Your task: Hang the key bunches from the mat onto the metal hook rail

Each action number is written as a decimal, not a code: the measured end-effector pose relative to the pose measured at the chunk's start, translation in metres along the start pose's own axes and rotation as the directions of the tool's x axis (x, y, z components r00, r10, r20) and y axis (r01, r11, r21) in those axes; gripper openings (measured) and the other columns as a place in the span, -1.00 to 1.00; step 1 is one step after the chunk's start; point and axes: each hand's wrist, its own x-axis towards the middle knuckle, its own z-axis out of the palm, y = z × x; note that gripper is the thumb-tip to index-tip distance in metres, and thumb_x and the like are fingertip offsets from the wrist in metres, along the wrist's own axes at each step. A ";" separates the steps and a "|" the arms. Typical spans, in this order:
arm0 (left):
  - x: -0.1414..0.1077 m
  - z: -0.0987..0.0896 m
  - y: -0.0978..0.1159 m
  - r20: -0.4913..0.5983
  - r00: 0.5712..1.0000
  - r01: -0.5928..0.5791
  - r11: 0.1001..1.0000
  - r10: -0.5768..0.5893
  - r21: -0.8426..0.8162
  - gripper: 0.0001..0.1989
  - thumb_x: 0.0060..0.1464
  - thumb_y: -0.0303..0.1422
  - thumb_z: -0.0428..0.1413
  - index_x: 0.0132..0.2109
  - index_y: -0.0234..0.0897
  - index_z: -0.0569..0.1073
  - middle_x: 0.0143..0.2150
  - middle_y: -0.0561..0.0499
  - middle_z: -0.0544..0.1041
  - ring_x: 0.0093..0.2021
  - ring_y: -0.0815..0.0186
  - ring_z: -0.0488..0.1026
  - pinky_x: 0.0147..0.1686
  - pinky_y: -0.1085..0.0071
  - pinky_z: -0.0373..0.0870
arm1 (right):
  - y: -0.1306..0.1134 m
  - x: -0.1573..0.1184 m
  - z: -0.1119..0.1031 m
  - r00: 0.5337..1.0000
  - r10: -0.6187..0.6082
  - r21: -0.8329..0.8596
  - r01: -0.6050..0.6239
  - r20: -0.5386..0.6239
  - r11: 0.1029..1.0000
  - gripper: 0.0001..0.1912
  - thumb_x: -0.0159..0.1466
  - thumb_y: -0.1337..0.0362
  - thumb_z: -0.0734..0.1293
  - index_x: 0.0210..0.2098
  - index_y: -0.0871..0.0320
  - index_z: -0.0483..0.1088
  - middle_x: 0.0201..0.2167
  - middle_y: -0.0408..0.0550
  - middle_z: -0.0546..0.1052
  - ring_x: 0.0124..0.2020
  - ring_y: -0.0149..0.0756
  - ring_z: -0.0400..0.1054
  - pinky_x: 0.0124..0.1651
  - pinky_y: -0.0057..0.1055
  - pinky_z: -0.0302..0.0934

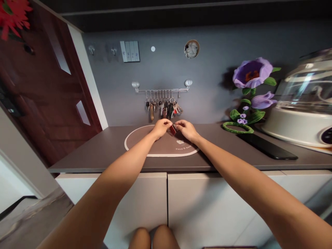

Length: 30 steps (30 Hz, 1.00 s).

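Above the oval brown mat (140, 145) on the counter, my two hands meet near the wall. My left hand (162, 128) is closed in a pinch, with a small red tag (172, 130) hanging at its fingertips. My right hand (187, 129) pinches beside the tag, close to a small dark metal piece, perhaps a ring or key; the exact part is too small to make out. Just behind my hands, several key bunches (163, 107) hang from hooks on a wall-mounted metal rail (163, 91).
To the right lie a black phone (267, 146), purple artificial flowers (252, 74) with a green base, and a white appliance (298, 121) with a clear lid. White cabinet doors (137, 197) are below the counter (98, 148). A dark red door (49, 86) stands left.
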 end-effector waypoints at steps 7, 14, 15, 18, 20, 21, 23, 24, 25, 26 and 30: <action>0.003 0.002 0.002 0.020 0.995 0.104 0.952 -0.102 -0.289 -0.95 -0.04 -0.48 0.04 -0.40 -0.41 0.36 -0.49 0.05 0.41 -0.47 0.49 0.36 -0.28 0.44 0.34 | -0.007 -0.004 0.001 0.997 -0.056 0.119 0.049 0.052 0.992 -0.78 0.06 0.22 0.23 -0.35 0.20 0.38 -0.41 -0.11 0.47 -0.41 -0.44 0.30 -0.27 -0.49 0.17; -0.002 0.003 0.009 0.050 0.982 0.186 0.886 -0.182 -0.424 -0.97 -0.03 -0.50 0.05 -0.37 -0.40 0.35 -0.46 0.07 0.42 -0.44 0.51 0.39 -0.22 0.43 0.34 | -0.010 -0.005 0.000 0.990 -0.139 0.107 0.134 0.038 0.985 -0.74 0.07 0.15 0.24 -0.37 0.21 0.39 -0.45 -0.12 0.45 -0.43 -0.44 0.28 -0.27 -0.48 0.16; -0.001 0.003 0.009 0.054 0.982 0.188 0.881 -0.183 -0.435 -0.97 -0.03 -0.50 0.06 -0.36 -0.40 0.36 -0.46 0.07 0.42 -0.44 0.52 0.39 -0.21 0.42 0.34 | -0.009 -0.005 0.000 0.989 -0.148 0.094 0.145 0.027 0.985 -0.74 0.07 0.13 0.24 -0.38 0.21 0.39 -0.44 -0.11 0.45 -0.42 -0.43 0.28 -0.26 -0.47 0.16; 0.000 0.003 0.008 0.059 0.982 0.186 0.871 -0.179 -0.455 -0.94 -0.05 -0.47 0.09 -0.36 -0.40 0.36 -0.46 0.07 0.42 -0.42 0.51 0.39 -0.18 0.40 0.33 | -0.007 -0.003 -0.001 0.985 -0.173 0.043 0.174 -0.017 0.984 -0.73 0.05 0.12 0.27 -0.40 0.19 0.41 -0.42 -0.09 0.46 -0.37 -0.40 0.30 -0.22 -0.45 0.16; 0.000 0.003 0.007 0.062 0.983 0.183 0.867 -0.175 -0.463 -0.90 -0.08 -0.45 0.12 -0.36 -0.40 0.37 -0.44 0.07 0.43 -0.41 0.50 0.40 -0.17 0.39 0.33 | -0.005 -0.002 -0.001 0.978 -0.206 0.008 0.207 -0.044 0.978 -0.75 0.05 0.12 0.27 -0.42 0.18 0.42 -0.41 -0.08 0.46 -0.34 -0.38 0.31 -0.19 -0.43 0.16; 0.000 0.003 0.006 0.064 0.983 0.181 0.865 -0.171 -0.468 -0.89 -0.09 -0.44 0.13 -0.36 -0.40 0.38 -0.44 0.06 0.43 -0.40 0.49 0.40 -0.17 0.38 0.33 | -0.004 -0.001 -0.001 0.973 -0.223 -0.002 0.223 -0.054 0.975 -0.75 0.05 0.12 0.28 -0.43 0.18 0.43 -0.41 -0.08 0.46 -0.33 -0.37 0.31 -0.18 -0.42 0.16; 0.000 0.004 0.005 0.067 0.984 0.176 0.863 -0.164 -0.474 -0.87 -0.10 -0.43 0.14 -0.35 -0.40 0.38 -0.43 0.05 0.44 -0.40 0.48 0.41 -0.17 0.37 0.34 | -0.003 0.001 -0.001 0.969 -0.240 0.009 0.241 -0.063 0.970 -0.76 0.05 0.13 0.29 -0.44 0.17 0.44 -0.42 -0.07 0.47 -0.32 -0.35 0.32 -0.17 -0.40 0.16; 0.001 0.004 0.005 0.068 0.985 0.172 0.863 -0.159 -0.475 -0.87 -0.09 -0.43 0.14 -0.34 -0.40 0.39 -0.43 0.05 0.44 -0.40 0.47 0.41 -0.17 0.36 0.34 | -0.002 0.002 -0.001 0.970 -0.234 0.033 0.237 -0.063 0.971 -0.76 0.04 0.13 0.29 -0.44 0.17 0.45 -0.42 -0.07 0.48 -0.33 -0.35 0.33 -0.18 -0.39 0.17; 0.001 0.004 0.004 0.068 0.986 0.168 0.863 -0.154 -0.476 -0.87 -0.09 -0.42 0.14 -0.34 -0.40 0.39 -0.42 0.04 0.44 -0.40 0.47 0.41 -0.17 0.35 0.34 | -0.003 0.002 -0.001 0.974 -0.218 0.067 0.222 -0.061 0.973 -0.76 0.03 0.13 0.30 -0.44 0.18 0.45 -0.42 -0.06 0.49 -0.34 -0.35 0.33 -0.19 -0.39 0.18; 0.001 0.003 0.004 0.069 0.986 0.165 0.863 -0.150 -0.478 -0.87 -0.08 -0.43 0.13 -0.33 -0.40 0.39 -0.42 0.03 0.44 -0.39 0.47 0.41 -0.17 0.35 0.34 | -0.003 0.003 -0.001 0.979 -0.194 0.105 0.199 -0.059 0.974 -0.76 0.03 0.13 0.30 -0.44 0.18 0.45 -0.43 -0.06 0.49 -0.36 -0.35 0.34 -0.20 -0.39 0.19; 0.002 0.003 0.003 0.069 0.986 0.168 0.866 -0.153 -0.472 -0.90 -0.04 -0.44 0.09 -0.32 -0.40 0.39 -0.36 -0.02 0.45 -0.37 0.45 0.42 -0.18 0.35 0.35 | -0.007 0.003 -0.002 0.990 -0.113 0.230 0.129 -0.079 0.965 -0.74 -0.01 0.12 0.33 -0.45 0.20 0.44 -0.43 -0.06 0.50 -0.39 -0.36 0.34 -0.21 -0.38 0.20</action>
